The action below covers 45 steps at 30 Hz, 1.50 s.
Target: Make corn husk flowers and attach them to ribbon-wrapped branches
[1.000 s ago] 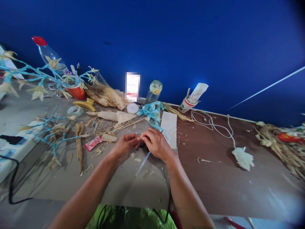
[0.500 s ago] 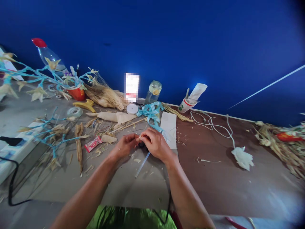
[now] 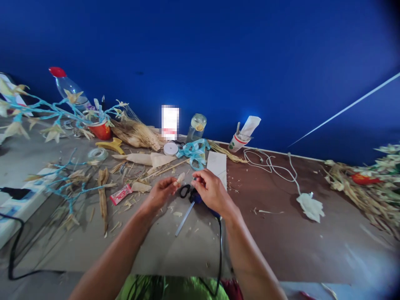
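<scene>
My left hand (image 3: 163, 192) is closed in a pinch on a small pale piece of corn husk (image 3: 181, 178), which points up from the fingertips. A short gap to the right, my right hand (image 3: 211, 189) has its fingers curled with thumb and fingertips together; whether anything small is between them is hidden. Below that hand lies a dark blue glue gun (image 3: 196, 197), partly covered by it, with a clear glue stick (image 3: 185, 219) sticking out toward me. Black scissor handles (image 3: 184, 191) show between the hands.
Blue-wrapped branches with husk flowers (image 3: 70, 189) lie left, near a red paper cup (image 3: 101, 130) and a power strip (image 3: 21, 204). Blue ribbon (image 3: 195, 151), a glass jar (image 3: 196, 127) and a white card (image 3: 217, 164) are behind my hands. A white cable (image 3: 271, 166) lies right.
My hands were together at the husk piece and are now apart, with the piece in the left. The scissor handles and glue gun show more. The view has shifted slightly.
</scene>
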Motion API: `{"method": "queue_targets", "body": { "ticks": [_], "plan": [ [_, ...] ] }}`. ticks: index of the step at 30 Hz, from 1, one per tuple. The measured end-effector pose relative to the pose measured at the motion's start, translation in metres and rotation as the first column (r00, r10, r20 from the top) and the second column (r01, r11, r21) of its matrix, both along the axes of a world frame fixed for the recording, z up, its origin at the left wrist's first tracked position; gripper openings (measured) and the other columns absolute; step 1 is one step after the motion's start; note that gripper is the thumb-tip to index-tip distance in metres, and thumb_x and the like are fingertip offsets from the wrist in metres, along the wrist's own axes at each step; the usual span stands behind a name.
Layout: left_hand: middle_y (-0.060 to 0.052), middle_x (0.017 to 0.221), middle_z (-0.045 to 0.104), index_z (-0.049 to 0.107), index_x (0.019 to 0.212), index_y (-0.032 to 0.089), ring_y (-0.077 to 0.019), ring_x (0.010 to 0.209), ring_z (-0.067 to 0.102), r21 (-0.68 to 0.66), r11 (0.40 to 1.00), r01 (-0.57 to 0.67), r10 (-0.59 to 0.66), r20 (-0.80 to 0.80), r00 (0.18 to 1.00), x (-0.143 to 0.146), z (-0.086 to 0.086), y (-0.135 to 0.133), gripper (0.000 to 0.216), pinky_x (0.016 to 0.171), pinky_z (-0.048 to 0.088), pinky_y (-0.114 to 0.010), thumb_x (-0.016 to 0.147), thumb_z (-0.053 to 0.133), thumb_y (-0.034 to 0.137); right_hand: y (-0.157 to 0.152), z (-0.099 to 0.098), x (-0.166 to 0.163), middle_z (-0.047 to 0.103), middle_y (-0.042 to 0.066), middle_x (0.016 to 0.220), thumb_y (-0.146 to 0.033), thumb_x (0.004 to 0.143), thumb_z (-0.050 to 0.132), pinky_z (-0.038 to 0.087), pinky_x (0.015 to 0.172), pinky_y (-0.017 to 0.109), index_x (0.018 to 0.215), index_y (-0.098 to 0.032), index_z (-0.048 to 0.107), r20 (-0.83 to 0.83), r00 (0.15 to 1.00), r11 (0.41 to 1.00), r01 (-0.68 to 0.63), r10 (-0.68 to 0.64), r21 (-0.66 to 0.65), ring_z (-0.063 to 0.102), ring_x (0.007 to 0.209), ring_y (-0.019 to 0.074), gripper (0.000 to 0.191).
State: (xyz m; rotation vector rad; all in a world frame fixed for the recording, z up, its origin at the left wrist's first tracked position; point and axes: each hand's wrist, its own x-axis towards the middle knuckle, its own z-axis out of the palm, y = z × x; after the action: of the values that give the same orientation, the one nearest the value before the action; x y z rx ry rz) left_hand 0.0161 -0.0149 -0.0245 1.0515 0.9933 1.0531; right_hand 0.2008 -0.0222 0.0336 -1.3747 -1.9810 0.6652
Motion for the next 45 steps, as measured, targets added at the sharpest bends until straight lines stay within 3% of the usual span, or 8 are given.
{"method": "queue_targets", "body": {
  "ticks": [10,22,26,30,34,36,40,45],
  "plan": [
    [0.001,0.061,0.053,0.062,0.067,0.014,-0.0082,0.056,0.041,0.031,0.992,-0.124,0.121,0.091,0.989,0.001,-0.003,0.002,0.026,0.055,0.033,-0.022,0.067,0.07,0.039,-0.047,-0.03,0.04,0.056,0.013,0.108,-0.028,0.078,0.062,0.042,0.086,0.039,0.111,-0.017,0.057,0.514,0.848,0.961,0.236,-0.13,-0.145,0.055,0.1,0.0274,0.036],
    [0.004,0.065,0.054,0.058,0.073,0.016,-0.0055,0.052,0.043,0.024,0.99,-0.136,0.129,0.195,0.972,0.003,0.003,0.001,0.028,0.059,0.041,-0.023,0.067,0.071,0.039,-0.042,-0.042,0.029,0.05,0.013,0.109,-0.022,0.076,0.058,0.045,0.075,0.033,0.104,-0.016,0.056,0.511,0.855,0.971,0.187,-0.087,-0.147,0.062,0.085,0.0228,0.028],
    [0.006,0.057,0.049,0.056,0.076,0.016,-0.0036,0.046,0.037,-0.001,0.991,-0.137,0.134,0.214,0.968,0.005,0.006,-0.001,0.029,0.056,0.04,-0.02,0.068,0.071,0.039,-0.044,-0.044,0.031,0.052,0.012,0.107,-0.019,0.077,0.054,0.046,0.076,0.032,0.106,-0.016,0.055,0.362,0.914,0.974,0.219,-0.181,-0.066,0.06,0.085,0.0209,0.029],
    [0.008,0.054,0.045,0.055,0.076,0.015,-0.002,0.043,0.033,-0.065,0.994,-0.092,0.107,0.291,0.951,0.003,0.008,-0.001,0.029,0.054,0.039,-0.018,0.068,0.072,0.038,-0.048,-0.04,0.04,0.055,0.009,0.097,-0.021,0.075,0.053,0.046,0.076,0.033,0.101,-0.018,0.055,-0.065,0.968,0.97,0.243,-0.243,-0.008,0.056,0.086,0.0207,0.026],
    [0.007,0.057,0.047,0.056,0.079,0.015,-0.0015,0.045,0.036,-0.105,0.992,-0.071,0.103,0.335,0.937,0.0,0.007,0.0,0.026,0.058,0.041,-0.017,0.069,0.073,0.033,-0.052,-0.028,0.047,0.051,-0.003,0.062,-0.036,0.073,0.059,0.041,0.054,0.027,0.1,-0.019,0.053,-0.578,0.802,0.95,-0.044,-0.151,-0.31,0.049,0.054,0.0132,0.032],
    [0.007,0.059,0.048,0.056,0.078,0.015,-0.0017,0.047,0.037,-0.088,0.994,-0.065,0.093,0.375,0.922,0.0,0.006,0.0,0.024,0.059,0.04,-0.017,0.069,0.073,0.03,-0.053,-0.018,0.045,0.048,-0.005,0.057,-0.04,0.067,0.067,0.037,0.05,0.025,0.099,-0.019,0.053,-0.717,0.685,0.922,-0.185,-0.128,-0.341,0.044,0.049,0.0106,0.041],
    [0.006,0.061,0.05,0.056,0.078,0.015,-0.0024,0.048,0.037,-0.032,0.998,-0.049,0.057,0.376,0.925,0.0,0.007,0.0,0.022,0.059,0.04,-0.018,0.071,0.071,0.03,-0.045,0.0,0.034,0.051,-0.004,0.056,-0.042,0.067,0.069,0.032,0.049,0.024,0.095,-0.017,0.055,-0.799,0.596,0.895,-0.311,-0.079,-0.32,0.043,0.047,0.0093,0.04],
    [0.005,0.063,0.05,0.055,0.073,0.015,-0.0032,0.049,0.037,0.013,0.99,-0.141,0.129,0.333,0.934,-0.001,0.004,0.002,0.027,0.055,0.038,-0.018,0.068,0.073,0.035,-0.025,-0.002,0.018,0.058,0.001,0.063,-0.05,0.076,0.058,0.035,0.053,0.024,0.091,-0.014,0.059,-0.776,0.63,0.884,-0.363,0.0,-0.294,0.048,0.051,0.0102,0.039]
  ]
}}
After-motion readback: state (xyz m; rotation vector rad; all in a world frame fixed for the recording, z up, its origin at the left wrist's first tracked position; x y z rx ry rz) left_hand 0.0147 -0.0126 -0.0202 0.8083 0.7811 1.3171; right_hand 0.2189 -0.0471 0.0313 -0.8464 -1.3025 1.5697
